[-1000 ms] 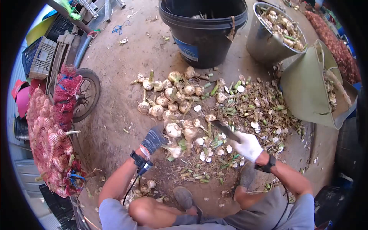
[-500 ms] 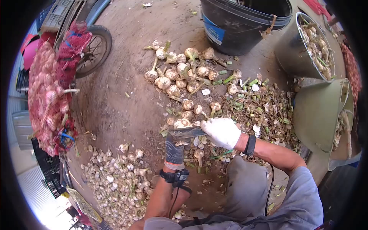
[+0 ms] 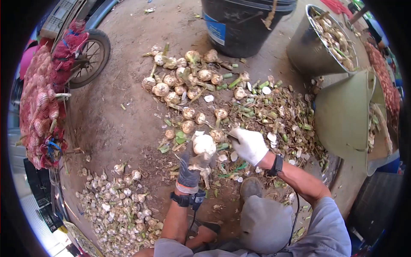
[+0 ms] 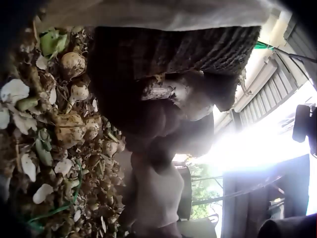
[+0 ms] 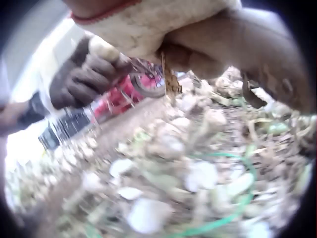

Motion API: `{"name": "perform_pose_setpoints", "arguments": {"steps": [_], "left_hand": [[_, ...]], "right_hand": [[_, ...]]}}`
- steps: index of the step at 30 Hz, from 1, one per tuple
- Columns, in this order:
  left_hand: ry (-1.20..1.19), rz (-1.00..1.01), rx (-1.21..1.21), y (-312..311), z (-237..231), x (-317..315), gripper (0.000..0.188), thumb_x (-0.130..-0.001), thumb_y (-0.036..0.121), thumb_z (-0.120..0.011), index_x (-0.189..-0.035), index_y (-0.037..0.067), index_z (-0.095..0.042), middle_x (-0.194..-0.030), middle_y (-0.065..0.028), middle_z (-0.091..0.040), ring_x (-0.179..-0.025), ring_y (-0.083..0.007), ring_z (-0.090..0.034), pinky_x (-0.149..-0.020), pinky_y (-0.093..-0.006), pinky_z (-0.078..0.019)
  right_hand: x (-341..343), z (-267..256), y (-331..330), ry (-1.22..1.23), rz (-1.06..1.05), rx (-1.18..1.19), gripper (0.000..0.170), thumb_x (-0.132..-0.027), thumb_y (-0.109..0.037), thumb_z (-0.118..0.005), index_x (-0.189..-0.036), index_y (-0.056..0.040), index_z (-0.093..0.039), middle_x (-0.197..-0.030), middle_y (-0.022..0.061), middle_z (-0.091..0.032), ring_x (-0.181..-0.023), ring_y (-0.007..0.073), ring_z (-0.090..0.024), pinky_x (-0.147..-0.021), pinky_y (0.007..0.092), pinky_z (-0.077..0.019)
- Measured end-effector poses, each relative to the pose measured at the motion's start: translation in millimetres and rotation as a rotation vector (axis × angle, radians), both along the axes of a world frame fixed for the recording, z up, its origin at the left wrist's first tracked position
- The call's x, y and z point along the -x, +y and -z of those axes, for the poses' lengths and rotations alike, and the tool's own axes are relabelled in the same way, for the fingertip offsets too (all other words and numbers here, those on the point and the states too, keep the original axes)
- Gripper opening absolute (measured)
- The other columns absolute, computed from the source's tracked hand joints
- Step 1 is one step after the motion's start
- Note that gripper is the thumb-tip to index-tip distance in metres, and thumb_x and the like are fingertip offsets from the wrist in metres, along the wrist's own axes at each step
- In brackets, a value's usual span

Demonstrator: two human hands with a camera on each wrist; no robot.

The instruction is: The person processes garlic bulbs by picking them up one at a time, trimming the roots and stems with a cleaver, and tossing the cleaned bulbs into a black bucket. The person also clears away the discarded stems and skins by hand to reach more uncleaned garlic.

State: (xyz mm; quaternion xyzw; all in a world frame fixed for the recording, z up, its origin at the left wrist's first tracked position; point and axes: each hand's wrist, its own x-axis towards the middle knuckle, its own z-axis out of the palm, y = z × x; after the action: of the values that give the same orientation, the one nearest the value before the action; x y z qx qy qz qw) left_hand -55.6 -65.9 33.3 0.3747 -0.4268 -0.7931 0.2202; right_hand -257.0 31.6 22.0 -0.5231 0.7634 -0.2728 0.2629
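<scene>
the left hand curls round a garlic bulb above the dirt floor. the right hand grips a knife near it. if the bulb twists, the knife could slip and cut the left hand.

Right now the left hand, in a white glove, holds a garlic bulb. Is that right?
Not quite: the glove on the left hand is dark grey, not white, as the head view shows. That hand does hold a garlic bulb.
</scene>
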Motion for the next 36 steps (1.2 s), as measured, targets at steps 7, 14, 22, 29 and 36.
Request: {"name": "perform_pose_setpoints", "arguments": {"steps": [7, 14, 22, 29, 36], "left_hand": [[-0.314, 0.239, 0.713, 16.4, 10.9, -0.4, 0.077, -0.079, 0.035, -0.086, -0.136, -0.002, -0.050, -0.117, -0.0186, -0.064, -0.109, -0.0328, -0.064, -0.094, -0.0441, -0.0521], [0.593, -0.092, -0.468, 50.0, -8.1, -39.2, 0.062, -0.087, 0.027, -0.078, -0.138, 0.004, -0.050, -0.117, -0.0104, -0.063, -0.092, -0.0228, -0.068, -0.067, -0.0356, -0.0619], [0.568, -0.584, -0.059, -27.3, -16.4, -142.2, 0.042, -0.095, 0.051, -0.065, -0.105, 0.011, -0.057, -0.102, -0.0080, -0.062, -0.092, -0.0220, -0.063, -0.075, -0.0371, -0.0550], [-0.887, 0.450, 1.411, -11.5, 95.9, 38.1, 0.035, -0.084, 0.022, -0.073, -0.109, 0.000, -0.064, -0.089, -0.0180, -0.070, -0.085, -0.0369, -0.070, -0.076, -0.0449, -0.0552], [-0.542, 0.241, 0.874, -6.5, 110.0, 7.5, 0.049, -0.069, 0.009, -0.086, -0.109, -0.001, -0.059, -0.099, -0.0190, -0.068, -0.090, -0.0331, -0.068, -0.078, -0.0453, -0.0541]], "right_hand": [[-40.6, 1.1, 16.1, -0.236, 0.179, -0.093, 0.021, -0.093, -0.020, -0.057, -0.104, -0.0044, -0.063, -0.082, 0.0211, -0.066, -0.076, 0.0405, -0.067, -0.067, 0.0472, -0.0534], [-54.3, 19.1, 43.7, -0.032, -0.029, -0.045, 0.016, -0.089, -0.017, -0.060, -0.101, -0.0081, -0.066, -0.078, 0.0167, -0.067, -0.074, 0.0368, -0.068, -0.068, 0.0459, -0.0556], [-26.2, 59.2, 87.3, -0.260, 0.350, -0.435, 0.031, -0.093, -0.029, -0.059, -0.112, -0.0050, -0.065, -0.084, 0.0223, -0.070, -0.078, 0.0385, -0.070, -0.069, 0.0464, -0.0537], [-13.0, 75.0, 68.3, -0.337, 0.378, -0.381, 0.035, -0.091, -0.030, -0.060, -0.113, -0.0041, -0.064, -0.086, 0.0227, -0.070, -0.081, 0.0415, -0.069, -0.073, 0.0479, -0.0534], [-19.7, 62.2, 37.6, 0.007, 0.051, -0.064, 0.010, -0.091, -0.013, -0.056, -0.093, -0.0053, -0.061, -0.071, 0.0166, -0.066, -0.069, 0.0367, -0.068, -0.060, 0.0468, -0.0545]]}}
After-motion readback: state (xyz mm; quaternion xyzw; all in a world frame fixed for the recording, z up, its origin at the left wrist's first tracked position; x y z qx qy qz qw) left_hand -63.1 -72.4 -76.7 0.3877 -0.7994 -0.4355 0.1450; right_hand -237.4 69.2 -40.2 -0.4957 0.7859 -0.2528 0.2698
